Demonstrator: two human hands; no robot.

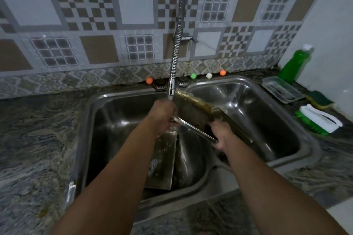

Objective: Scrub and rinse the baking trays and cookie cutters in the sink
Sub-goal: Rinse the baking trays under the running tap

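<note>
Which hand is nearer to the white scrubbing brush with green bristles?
Right. The right hand grips the tray's near corner, toward the white scrubbing brush with green bristles; the left hand is farther, under the tap.

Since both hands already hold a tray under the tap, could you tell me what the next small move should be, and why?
Probably tilt the held tray so its grimy far rim sits under the faucet nozzle: the left hand and right hand grip it just beside the spout.

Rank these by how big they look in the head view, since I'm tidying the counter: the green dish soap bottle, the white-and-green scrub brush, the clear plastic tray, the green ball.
1. White-and-green scrub brush and clear plastic tray: too alike to separate.
2. Green dish soap bottle, close behind and farther from the camera.
3. Green ball, clearly smallest.
</note>
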